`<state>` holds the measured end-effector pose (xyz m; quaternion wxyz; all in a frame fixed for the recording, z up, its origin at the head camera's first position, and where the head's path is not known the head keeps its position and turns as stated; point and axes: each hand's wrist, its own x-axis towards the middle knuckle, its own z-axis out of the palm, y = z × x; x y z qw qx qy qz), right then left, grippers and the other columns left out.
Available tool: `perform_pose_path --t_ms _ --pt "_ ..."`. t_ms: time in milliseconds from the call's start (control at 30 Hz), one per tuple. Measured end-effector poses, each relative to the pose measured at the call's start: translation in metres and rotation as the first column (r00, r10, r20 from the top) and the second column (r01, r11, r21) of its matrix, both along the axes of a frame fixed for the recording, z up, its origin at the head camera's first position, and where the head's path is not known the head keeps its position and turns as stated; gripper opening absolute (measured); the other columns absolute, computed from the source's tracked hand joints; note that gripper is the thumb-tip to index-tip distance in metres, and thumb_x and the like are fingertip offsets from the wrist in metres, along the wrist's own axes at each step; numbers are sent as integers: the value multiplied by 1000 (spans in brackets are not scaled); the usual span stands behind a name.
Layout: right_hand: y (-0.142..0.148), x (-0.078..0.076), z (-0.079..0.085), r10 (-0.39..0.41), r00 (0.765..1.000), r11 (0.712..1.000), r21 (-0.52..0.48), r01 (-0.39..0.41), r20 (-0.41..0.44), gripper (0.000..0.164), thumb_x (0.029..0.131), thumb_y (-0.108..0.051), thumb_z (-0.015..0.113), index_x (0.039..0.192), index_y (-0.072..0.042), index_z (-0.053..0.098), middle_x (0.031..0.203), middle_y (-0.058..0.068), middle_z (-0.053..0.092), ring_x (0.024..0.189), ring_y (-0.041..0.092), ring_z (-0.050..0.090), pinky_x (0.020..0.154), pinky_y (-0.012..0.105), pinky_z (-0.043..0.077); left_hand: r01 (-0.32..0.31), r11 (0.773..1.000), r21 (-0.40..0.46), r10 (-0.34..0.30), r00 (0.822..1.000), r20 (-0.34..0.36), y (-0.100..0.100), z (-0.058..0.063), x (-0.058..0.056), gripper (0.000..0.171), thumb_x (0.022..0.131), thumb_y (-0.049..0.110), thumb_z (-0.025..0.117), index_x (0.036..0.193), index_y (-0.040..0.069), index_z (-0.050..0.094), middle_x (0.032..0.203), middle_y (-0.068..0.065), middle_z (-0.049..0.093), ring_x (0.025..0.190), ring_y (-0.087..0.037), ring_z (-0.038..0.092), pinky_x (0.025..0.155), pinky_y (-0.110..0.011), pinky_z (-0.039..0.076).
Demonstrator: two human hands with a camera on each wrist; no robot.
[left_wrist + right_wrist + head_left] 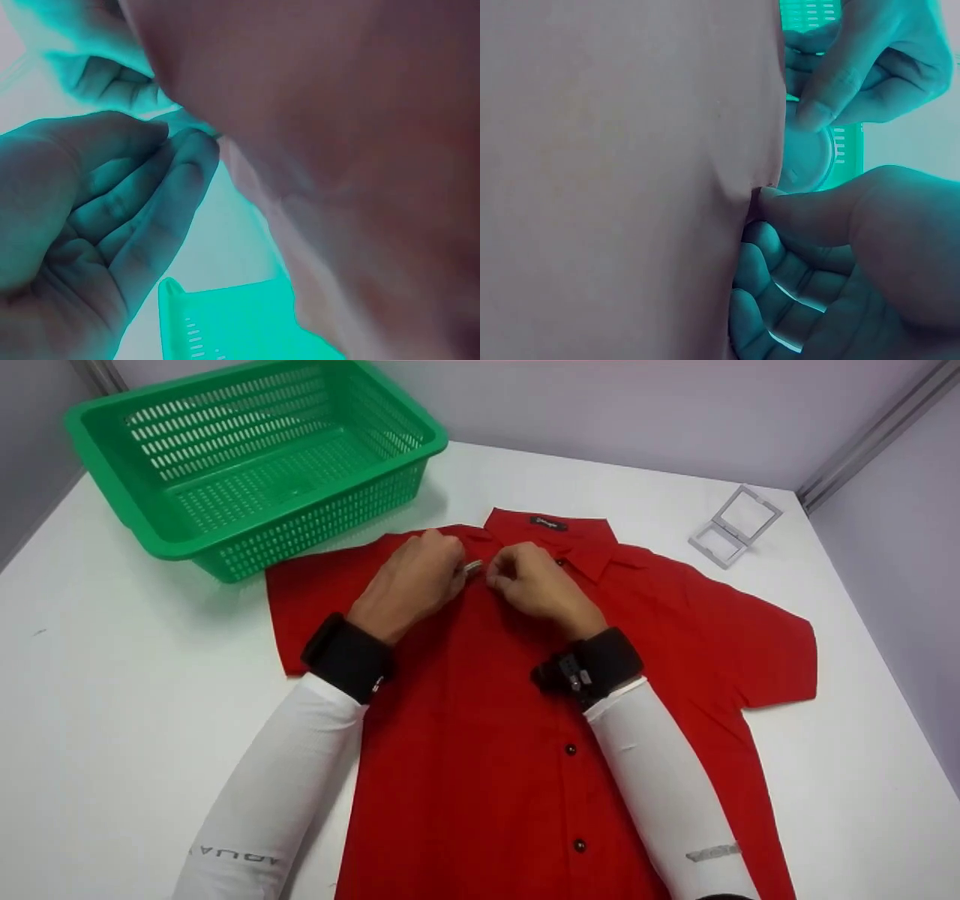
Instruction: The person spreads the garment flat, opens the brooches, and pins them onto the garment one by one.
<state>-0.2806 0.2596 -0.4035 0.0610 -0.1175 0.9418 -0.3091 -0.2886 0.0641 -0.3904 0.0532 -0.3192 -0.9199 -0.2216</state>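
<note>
A red short-sleeved shirt (pixel 495 720) lies front up, collar at the far end, with dark buttons down its front. My left hand (pixel 420 577) is over the upper chest, left of the placket, its thumb and fingers pinching a small round badge-like disc (pixel 472 568) seen nearly edge-on. The disc's (pixel 806 157) pale face and raised rim show in the right wrist view. Close beside it, my right hand (pixel 536 585) pinches the shirt cloth between thumb and forefinger. In the right wrist view the raised cloth (pixel 630 180) fills the left side, hiding part of the fingertips.
A green slotted basket (pixel 262 525) stands at the back left, beside the shirt's sleeve. At the back right a small clear hinged frame case (pixel 735 526) lies opened out on the white table (pixel 112 735). Pale walls (pixel 637 420) border the table behind and at the right.
</note>
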Motion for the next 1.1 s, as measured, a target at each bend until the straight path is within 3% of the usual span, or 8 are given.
perform_pose_path --t_ms 133,433,700,1100 --pt "-1 -1 0 -5 1000 1000 10 5 9 12 97 -14 58 97 -8 69 89 7 61 83 21 54 79 30 46 -3 1000 -25 2 999 -33 -6 4 -1 32 96 21 62 70 2 63 58 -11 54 58 -18 49 57 -29 43" --pt "-1 1 2 -24 999 1000 14 24 28 10 97 -15 58 100 -9 66 90 7 60 85 22 56 81 31 48 48 998 -40 -48 999 7 -5 14 4 28 92 20 66 70 4 66 57 -10 55 58 -19 50 59 -29 47" --pt "-1 1 -1 -13 1000 1000 9 12 18 9 98 -15 55 99 -9 62 89 6 58 83 21 54 81 30 46 66 996 -59 -69 996 -49 -2 9 4 36 94 19 62 61 5 58 51 -6 45 51 -16 38 53 -27 39" --pt "-2 3 0 -23 999 1000 21 22 27 8 98 -16 56 100 -11 61 89 6 57 85 21 55 82 32 47 43 995 -88 -48 997 -60 -1 7 4 29 94 20 63 70 3 62 58 -12 54 55 -19 49 60 -31 51"
